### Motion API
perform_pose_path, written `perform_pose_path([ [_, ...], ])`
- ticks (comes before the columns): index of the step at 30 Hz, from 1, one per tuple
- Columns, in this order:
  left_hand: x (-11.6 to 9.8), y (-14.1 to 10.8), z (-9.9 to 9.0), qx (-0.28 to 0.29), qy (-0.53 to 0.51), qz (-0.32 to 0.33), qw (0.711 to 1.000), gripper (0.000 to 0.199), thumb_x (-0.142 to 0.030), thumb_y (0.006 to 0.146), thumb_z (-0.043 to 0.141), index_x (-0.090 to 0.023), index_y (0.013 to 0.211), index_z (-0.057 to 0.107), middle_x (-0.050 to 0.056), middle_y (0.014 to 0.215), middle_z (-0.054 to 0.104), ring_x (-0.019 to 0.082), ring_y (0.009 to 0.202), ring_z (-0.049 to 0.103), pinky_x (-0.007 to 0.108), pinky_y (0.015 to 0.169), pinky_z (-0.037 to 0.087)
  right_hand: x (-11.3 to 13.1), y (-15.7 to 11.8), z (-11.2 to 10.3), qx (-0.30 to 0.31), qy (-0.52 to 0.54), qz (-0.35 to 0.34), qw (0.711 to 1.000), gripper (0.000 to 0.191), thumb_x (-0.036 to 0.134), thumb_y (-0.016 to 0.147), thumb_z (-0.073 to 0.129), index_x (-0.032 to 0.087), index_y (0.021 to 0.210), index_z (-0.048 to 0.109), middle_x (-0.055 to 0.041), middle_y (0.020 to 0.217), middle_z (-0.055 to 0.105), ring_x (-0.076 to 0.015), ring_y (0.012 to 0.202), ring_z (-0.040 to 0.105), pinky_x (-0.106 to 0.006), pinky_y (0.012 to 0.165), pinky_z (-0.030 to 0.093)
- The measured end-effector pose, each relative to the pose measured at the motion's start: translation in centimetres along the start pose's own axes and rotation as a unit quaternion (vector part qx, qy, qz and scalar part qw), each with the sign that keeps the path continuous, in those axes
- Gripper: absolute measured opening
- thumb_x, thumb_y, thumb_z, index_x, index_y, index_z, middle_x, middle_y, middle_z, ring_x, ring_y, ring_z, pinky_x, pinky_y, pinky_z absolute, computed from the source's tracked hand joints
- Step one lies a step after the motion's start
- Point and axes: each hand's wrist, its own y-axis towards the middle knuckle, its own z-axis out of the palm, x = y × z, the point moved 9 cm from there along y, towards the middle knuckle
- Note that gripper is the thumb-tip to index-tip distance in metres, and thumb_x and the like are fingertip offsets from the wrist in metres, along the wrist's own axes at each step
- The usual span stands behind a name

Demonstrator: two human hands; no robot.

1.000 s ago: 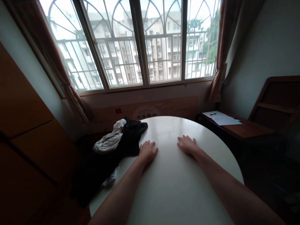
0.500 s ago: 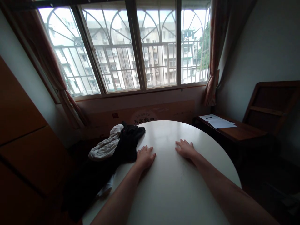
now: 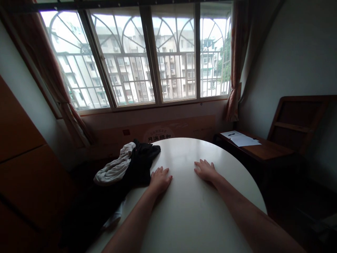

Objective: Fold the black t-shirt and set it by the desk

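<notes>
Both of my hands lie palm down on a round white table (image 3: 181,218). My left hand (image 3: 160,181), fingers spread, holds nothing; it rests beside a heap of clothes at the table's left side. In that heap a black garment (image 3: 142,161) reaches close to my left fingers and hangs over the edge, and a light grey garment (image 3: 113,170) lies bunched against it. To the right, my right hand (image 3: 205,170) is flat with fingers apart and only touches the tabletop.
A low wooden table (image 3: 271,149) at the right bears white papers (image 3: 243,141) and a dark pen (image 3: 231,134). Behind it leans a wooden frame (image 3: 297,119). A barred window (image 3: 173,63) with tied curtains (image 3: 233,102) spans the far wall. An orange-brown cabinet (image 3: 21,140) stands left.
The view has shifted slightly, so the scene sits a little lower and further left. Both hands stay spread on the white table.
</notes>
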Motion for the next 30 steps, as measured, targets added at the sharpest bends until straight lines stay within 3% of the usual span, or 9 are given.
perform_pose_path([
  [30, 0.16, -0.22, -0.32, 0.007, 0.000, -0.009, 1.000, 0.060, -0.046, 0.097, 0.042, -0.020, 0.151, 0.048, 0.018, 0.162, 0.036, 0.032, 0.151, 0.031, 0.052, 0.121, 0.024, 0.07, 0.10, 0.11, 0.007, 0.023, 0.001, 1.000, 0.061, 0.043, 0.098, 0.040, 0.027, 0.157, 0.037, -0.0130, 0.168, 0.021, -0.0336, 0.156, 0.013, -0.061, 0.121, 0.006],
])
